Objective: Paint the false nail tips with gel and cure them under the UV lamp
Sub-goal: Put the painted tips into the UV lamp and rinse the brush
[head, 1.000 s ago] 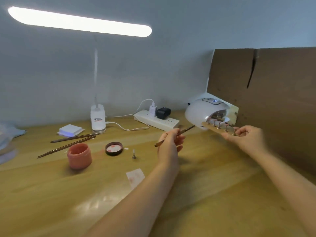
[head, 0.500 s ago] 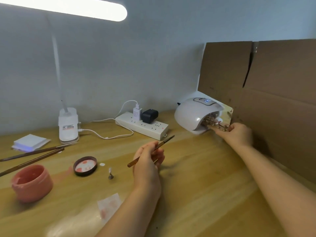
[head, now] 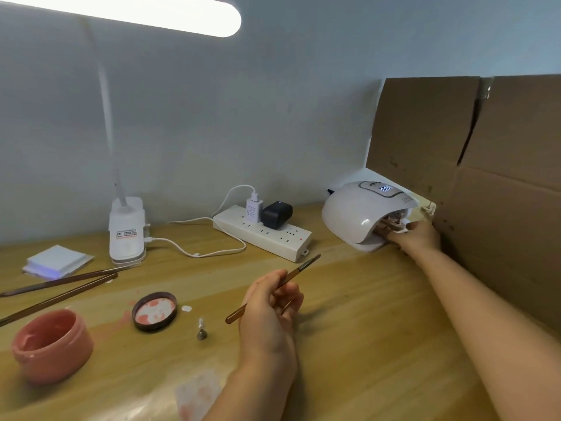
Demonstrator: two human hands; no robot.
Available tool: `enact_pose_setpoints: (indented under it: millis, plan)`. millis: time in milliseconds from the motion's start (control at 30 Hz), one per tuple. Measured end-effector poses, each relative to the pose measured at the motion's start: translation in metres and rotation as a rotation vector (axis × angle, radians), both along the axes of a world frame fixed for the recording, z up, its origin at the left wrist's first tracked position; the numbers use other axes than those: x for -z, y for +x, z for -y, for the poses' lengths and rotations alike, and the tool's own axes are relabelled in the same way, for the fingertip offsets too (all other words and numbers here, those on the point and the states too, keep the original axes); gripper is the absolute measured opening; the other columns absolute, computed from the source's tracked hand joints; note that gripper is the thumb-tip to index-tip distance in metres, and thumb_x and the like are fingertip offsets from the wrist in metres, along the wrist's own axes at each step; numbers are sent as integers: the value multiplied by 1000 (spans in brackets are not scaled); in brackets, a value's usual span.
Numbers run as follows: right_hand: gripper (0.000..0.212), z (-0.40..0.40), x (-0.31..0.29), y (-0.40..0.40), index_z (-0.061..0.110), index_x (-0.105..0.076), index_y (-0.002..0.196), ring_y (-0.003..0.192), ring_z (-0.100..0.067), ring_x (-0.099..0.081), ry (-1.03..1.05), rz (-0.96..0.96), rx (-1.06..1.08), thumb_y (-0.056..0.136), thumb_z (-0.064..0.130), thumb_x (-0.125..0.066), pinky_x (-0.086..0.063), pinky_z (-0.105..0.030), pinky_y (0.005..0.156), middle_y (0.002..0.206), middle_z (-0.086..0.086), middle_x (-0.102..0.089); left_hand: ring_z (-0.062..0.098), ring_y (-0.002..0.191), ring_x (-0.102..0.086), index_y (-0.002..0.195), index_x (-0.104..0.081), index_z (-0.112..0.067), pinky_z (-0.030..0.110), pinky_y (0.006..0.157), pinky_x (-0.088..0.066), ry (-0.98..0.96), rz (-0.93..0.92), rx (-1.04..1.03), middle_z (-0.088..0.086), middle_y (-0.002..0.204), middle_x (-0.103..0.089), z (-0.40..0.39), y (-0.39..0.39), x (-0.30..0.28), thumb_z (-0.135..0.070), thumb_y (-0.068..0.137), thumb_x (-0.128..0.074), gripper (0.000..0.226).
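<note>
Head camera view: at a wooden table (head: 349,329), a person's right hand (head: 417,237) reaches into the mouth of a white UV lamp (head: 361,214), fingers curled around a strip of false nail tips (head: 391,223) held just inside the opening. The left hand (head: 267,311), well apart, pinches a brown gel brush (head: 299,270). An open pink gel jar (head: 51,344) sits far left.

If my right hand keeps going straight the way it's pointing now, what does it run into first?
Your right hand points into the mouth of the UV lamp, holding the nail tip holder there. Going straight on, it would likely meet the lamp's inside first. How deep that opening runs cannot be seen.
</note>
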State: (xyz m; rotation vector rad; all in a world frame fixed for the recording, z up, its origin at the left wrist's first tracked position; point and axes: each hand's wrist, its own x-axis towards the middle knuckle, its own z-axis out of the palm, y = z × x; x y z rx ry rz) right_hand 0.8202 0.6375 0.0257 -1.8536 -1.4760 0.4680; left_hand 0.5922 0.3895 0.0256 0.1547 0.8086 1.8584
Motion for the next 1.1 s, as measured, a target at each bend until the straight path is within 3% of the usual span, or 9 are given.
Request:
enact_pose_setpoints:
  millis: [133,233,400,533,700,833,900,1000,1100]
  plan:
    - [17,18,-16,13,11,-55,74,61,-23,-53,360,73,-51,82,25,-61,-40,-31,55,69,-9,-60,18,60,-54,84,-62,-3,32,69,-48,8,-5,2,8,63,-55,1,1,0,-4,91,-52,12]
    - [7,19,-42,3,14,-49,84,64,-21,-52,575,150,-226,85,13,-55,-41,-30,58,76,-3,-58,17,59,-54,83,-62,-3,32,69,-48,17,-13,-2,7,60,-55,1,1,0,-4,90,-53,11]
    - [51,-6,-70,-29,15,-32,138,114,-27,-54,216,211,-372,89,8,-47,-46,-45,95,136,5,-54,17,58,-54,85,-62,-3,32,69,-48,24,-1,-8,6,59,-55,0,1,2,-5,90,-53,10]
    - [62,-25,-83,-37,24,-19,147,126,-28,-49,73,496,-377,91,15,-43,-43,-42,98,143,14,-48,16,56,-54,84,-62,-2,32,69,-48,31,6,-12,6,59,-54,0,1,3,-5,88,-54,9]
    - [64,-46,-84,-37,21,-20,146,126,-25,-48,45,434,-373,88,16,-45,-42,-39,98,137,15,-54,15,54,-55,84,-62,-2,32,68,-48,26,7,-13,6,59,-55,0,1,3,-5,88,-55,9]
    - [64,-52,-85,-36,23,-27,143,127,-23,-46,59,399,-325,83,22,-50,-38,-48,105,129,18,-58,17,56,-54,85,-62,-1,31,67,-48,22,12,-16,7,61,-54,-1,1,3,-5,88,-54,9]
    - [62,-40,-72,-33,22,-35,139,113,-21,-53,189,235,-333,81,17,-55,-42,-42,99,119,10,-62,17,56,-54,84,-62,-1,31,68,-48,26,10,-16,7,61,-54,-1,1,3,-4,88,-54,9]
    - [33,0,-35,-20,28,-53,104,78,-15,-56,506,-30,-264,76,13,-62,-44,-31,73,81,11,-59,16,55,-54,85,-62,-1,32,69,-48,23,3,-14,7,61,-54,0,2,2,-4,89,-54,9]
    - [21,25,-5,-2,25,-48,71,67,-18,-54,506,87,-151,75,27,-69,-39,-28,61,66,11,-54,17,56,-54,84,-62,-1,32,70,-48,22,-5,-11,7,61,-54,0,3,1,-4,88,-54,9]
